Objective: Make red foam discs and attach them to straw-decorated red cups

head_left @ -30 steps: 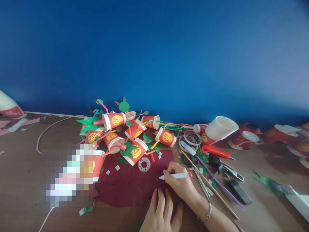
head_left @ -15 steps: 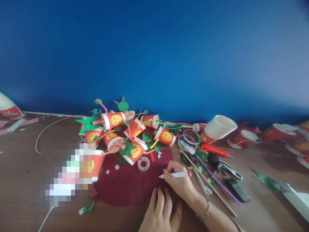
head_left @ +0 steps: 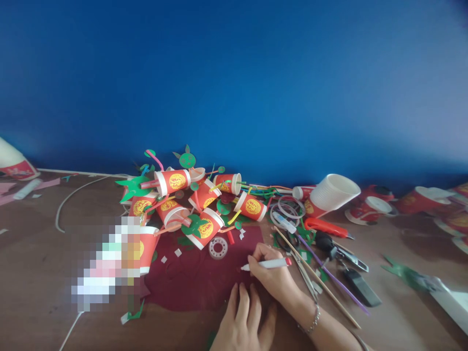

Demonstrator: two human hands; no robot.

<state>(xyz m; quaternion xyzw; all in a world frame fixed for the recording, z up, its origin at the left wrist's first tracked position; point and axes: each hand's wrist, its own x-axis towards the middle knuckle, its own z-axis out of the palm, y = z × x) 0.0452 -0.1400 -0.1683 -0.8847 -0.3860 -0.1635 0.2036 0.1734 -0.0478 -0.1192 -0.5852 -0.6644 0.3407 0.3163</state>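
Note:
A white marker pen (head_left: 269, 264) with a red end is pinched in my right hand (head_left: 272, 268). Its tip points left and meets a dark red sheet of paper (head_left: 219, 287), or hovers just above it; I cannot tell which. Fingers stretched out, my left hand (head_left: 243, 319) lies flat at the sheet's near edge. Past the hands, a clear tape ring (head_left: 218, 248) rests on the sheet beside small white paper bits (head_left: 178, 252). Red paper cups (head_left: 204, 228) with green paper shapes and straws attached are piled behind it.
Right of my right hand lie scissors (head_left: 305, 275), a wooden stick (head_left: 318, 278), a purple straw (head_left: 332, 278), a red cutter (head_left: 327, 227) and keys with a black fob (head_left: 361, 287). Stacked white cups (head_left: 332, 195) lean near the blue wall (head_left: 234, 87). A white cable (head_left: 69, 197) curves at left.
Both hands keep nearly the same pose, with the marker at the same spot on the sheet. The whole view has shifted very slightly.

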